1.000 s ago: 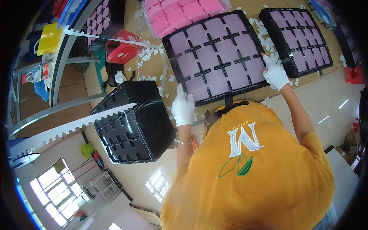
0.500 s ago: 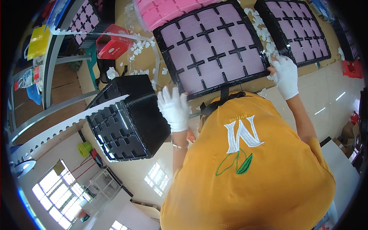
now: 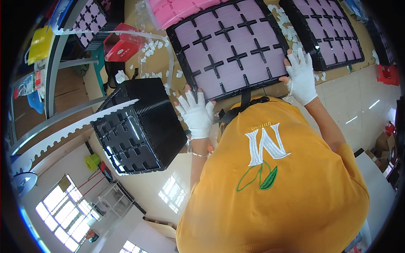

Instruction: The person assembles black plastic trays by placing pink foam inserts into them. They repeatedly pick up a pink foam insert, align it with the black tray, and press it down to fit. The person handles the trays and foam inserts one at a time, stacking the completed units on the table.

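Observation:
Both my hands wear white gloves with bare fingertips. A black plastic tray (image 3: 249, 86) with cross-shaped dividers lies in front of me, a pale lilac surface showing between its dividers. At its near left corner is my left hand (image 3: 196, 113), palm down, fingers spread, fingertips at the rim. My right hand (image 3: 302, 78) is by the near right corner, its fingers stretched out and apart, thumb toward the tray's edge. Neither hand is wrapped around anything; whether the fingertips press on the rim is hard to tell. Left of my left hand stands a tall stack of black trays (image 3: 139, 126).
Pink trays (image 3: 181, 10) lie beyond the lilac one. More black trays (image 3: 325, 33) sit at the right. White paper scraps (image 3: 289, 31) litter the brown tabletop (image 3: 162, 59). A red box (image 3: 122, 42) and a metal shelf frame (image 3: 55, 80) are at the left.
The tray has shifted slightly up and left. My left hand has moved right and spread its fingers at the corner; my right hand has moved left and lower, its fingers straightening.

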Demonstrator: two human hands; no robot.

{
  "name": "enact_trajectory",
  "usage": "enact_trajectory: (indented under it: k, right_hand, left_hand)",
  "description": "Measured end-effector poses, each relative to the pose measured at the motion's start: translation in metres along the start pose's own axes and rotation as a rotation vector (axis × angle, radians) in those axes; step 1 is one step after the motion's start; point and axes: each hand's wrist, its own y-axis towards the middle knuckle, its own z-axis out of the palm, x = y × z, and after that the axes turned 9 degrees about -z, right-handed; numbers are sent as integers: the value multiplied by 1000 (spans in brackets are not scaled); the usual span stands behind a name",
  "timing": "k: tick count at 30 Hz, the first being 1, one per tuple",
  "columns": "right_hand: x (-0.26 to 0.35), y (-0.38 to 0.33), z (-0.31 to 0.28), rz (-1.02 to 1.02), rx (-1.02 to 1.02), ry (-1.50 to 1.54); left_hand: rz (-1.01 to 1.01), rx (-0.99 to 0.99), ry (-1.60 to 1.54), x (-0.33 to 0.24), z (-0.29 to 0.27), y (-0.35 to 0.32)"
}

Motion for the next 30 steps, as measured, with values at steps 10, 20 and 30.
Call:
enact_trajectory:
  k: [10,20,30]
  right_hand:
    - [4,5,1,46,81,-75]
    - [10,27,-1,-136,-18,216]
    - [-1,21,-14,-166,81,113]
  left_hand:
    - [-65,3,-13,-8,3,4]
    - [108,-48,-103,-12,-8,36]
    - [152,-34,-37,-12,-12,41]
